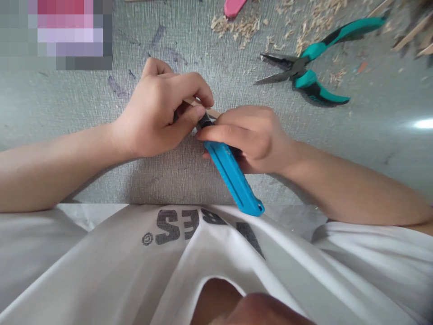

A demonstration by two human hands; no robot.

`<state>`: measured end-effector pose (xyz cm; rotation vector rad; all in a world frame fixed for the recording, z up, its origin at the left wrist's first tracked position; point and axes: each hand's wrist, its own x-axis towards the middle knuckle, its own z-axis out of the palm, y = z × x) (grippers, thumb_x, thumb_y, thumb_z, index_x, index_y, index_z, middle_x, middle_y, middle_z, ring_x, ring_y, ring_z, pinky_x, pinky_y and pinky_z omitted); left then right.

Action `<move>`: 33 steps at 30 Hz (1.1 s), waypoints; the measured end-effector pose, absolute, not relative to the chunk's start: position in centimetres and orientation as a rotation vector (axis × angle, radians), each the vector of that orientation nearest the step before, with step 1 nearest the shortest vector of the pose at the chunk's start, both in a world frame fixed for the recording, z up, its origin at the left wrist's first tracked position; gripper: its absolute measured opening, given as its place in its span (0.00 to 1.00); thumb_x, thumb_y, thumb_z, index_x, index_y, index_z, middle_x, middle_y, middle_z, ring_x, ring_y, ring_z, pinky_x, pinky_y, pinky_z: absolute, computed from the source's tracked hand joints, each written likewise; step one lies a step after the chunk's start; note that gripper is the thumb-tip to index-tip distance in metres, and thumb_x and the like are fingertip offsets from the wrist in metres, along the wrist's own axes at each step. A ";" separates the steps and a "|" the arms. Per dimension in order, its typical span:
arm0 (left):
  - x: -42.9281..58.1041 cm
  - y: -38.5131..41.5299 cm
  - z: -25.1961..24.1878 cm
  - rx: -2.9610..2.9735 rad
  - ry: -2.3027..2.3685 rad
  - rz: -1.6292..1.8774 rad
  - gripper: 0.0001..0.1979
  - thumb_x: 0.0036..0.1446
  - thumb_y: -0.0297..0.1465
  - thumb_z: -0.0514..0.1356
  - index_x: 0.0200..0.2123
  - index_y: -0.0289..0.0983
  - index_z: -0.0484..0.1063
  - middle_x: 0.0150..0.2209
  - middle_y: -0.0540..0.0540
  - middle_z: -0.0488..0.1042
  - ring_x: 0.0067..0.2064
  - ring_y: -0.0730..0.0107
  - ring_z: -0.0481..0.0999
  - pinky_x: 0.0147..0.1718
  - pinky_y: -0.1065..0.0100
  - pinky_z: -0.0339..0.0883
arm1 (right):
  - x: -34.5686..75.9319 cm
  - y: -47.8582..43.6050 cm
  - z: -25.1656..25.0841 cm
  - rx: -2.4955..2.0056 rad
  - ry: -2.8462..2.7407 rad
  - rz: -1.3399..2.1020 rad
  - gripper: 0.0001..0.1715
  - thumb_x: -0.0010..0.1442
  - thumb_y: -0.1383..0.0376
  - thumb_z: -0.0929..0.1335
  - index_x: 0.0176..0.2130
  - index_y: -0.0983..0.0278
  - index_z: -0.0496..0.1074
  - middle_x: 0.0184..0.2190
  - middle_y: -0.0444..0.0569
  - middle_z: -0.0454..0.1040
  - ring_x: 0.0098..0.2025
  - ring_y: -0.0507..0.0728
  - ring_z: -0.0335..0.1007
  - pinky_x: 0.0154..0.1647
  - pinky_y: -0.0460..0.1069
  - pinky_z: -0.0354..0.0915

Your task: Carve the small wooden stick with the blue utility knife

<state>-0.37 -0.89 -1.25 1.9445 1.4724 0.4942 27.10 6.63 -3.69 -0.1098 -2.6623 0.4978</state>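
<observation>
My right hand point(252, 137) is closed around a blue utility knife point(233, 178), whose handle slants down toward my white shirt. Its black front end meets a thin wooden stick point(203, 106) at the middle of the view. My left hand point(162, 113) is closed on that stick, thumb pressed near the knife's tip. Most of the stick is hidden by my fingers. Both hands hover just above a grey textured mat point(101, 113).
Teal-handled long-nose pliers point(311, 67) lie open on the mat at upper right. Wood shavings point(243, 25) are scattered along the top, with wooden sticks point(411, 36) at the top right corner. A pink object point(233, 6) pokes in at the top edge.
</observation>
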 end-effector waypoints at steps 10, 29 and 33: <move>-0.4 -1.1 -1.4 1.952 1.480 0.508 0.21 0.85 0.45 0.51 0.62 0.46 0.82 0.42 0.52 0.88 0.45 0.69 0.81 0.79 0.43 0.68 | 27.1 6.8 -3.5 -0.088 -2.673 0.634 0.25 0.87 0.48 0.69 0.69 0.62 0.74 0.44 0.45 0.80 0.43 0.51 0.74 0.49 0.48 0.61; -0.3 -0.6 -1.9 1.892 1.451 0.567 0.26 0.84 0.54 0.52 0.59 0.46 0.84 0.39 0.50 0.88 0.45 0.66 0.80 0.78 0.38 0.67 | 27.1 6.7 -3.6 -0.095 -2.629 0.622 0.26 0.87 0.45 0.69 0.68 0.61 0.74 0.44 0.44 0.82 0.44 0.51 0.77 0.49 0.48 0.65; -0.1 -0.7 -1.5 1.873 1.459 0.533 0.24 0.83 0.51 0.53 0.59 0.46 0.84 0.39 0.50 0.88 0.45 0.66 0.80 0.79 0.35 0.65 | 27.2 6.8 -3.6 -0.097 -2.652 0.612 0.24 0.87 0.48 0.69 0.68 0.60 0.73 0.45 0.44 0.82 0.44 0.51 0.77 0.49 0.48 0.66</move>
